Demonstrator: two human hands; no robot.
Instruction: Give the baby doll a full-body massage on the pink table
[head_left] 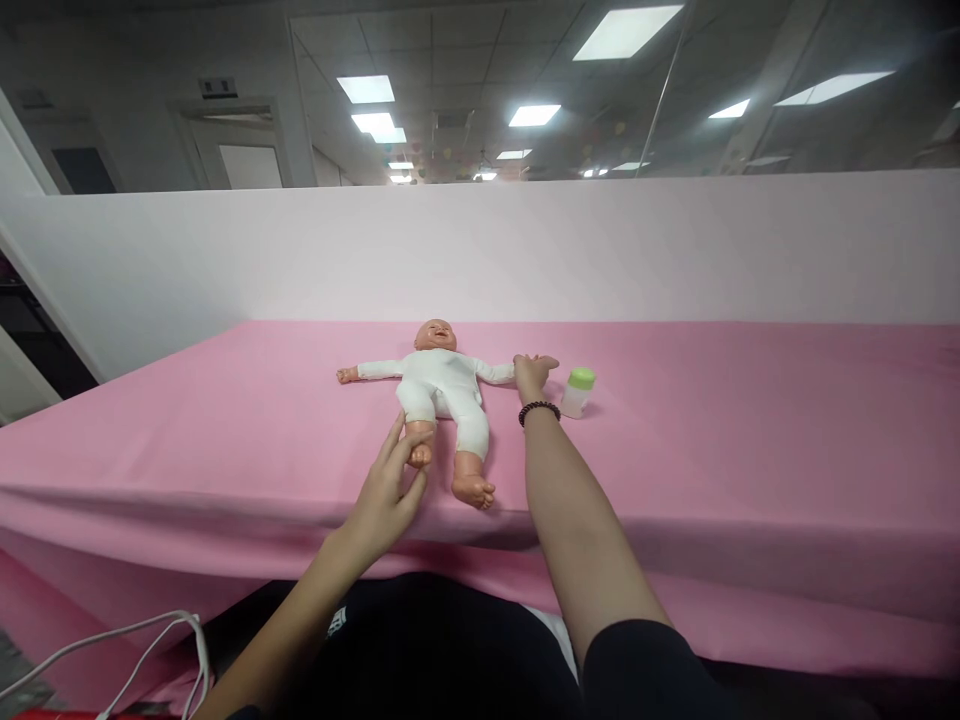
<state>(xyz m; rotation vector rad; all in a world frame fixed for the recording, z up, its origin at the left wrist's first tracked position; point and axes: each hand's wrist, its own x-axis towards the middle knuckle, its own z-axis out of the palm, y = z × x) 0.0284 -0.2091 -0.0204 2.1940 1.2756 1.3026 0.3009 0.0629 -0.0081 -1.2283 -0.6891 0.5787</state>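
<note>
The doll (439, 375) lies face up on a pink-covered table (712, 430), head at 12 o'clock, arms out toward 3 and 9 o'clock; the left hand (382, 500) is curled, its thumb and fingers (395, 440) pinching the doll's leg (417, 437) just above the foot; the right hand (534, 375) is spread, palm down, over the end of the doll's other arm (495, 372), the small hand there hidden beneath it. The bottle (578, 392), green-capped, stands upright just beside the right hand at its 3 o'clock; a white cable (112, 650) lies at 7 o'clock, below the table's edge.
</note>
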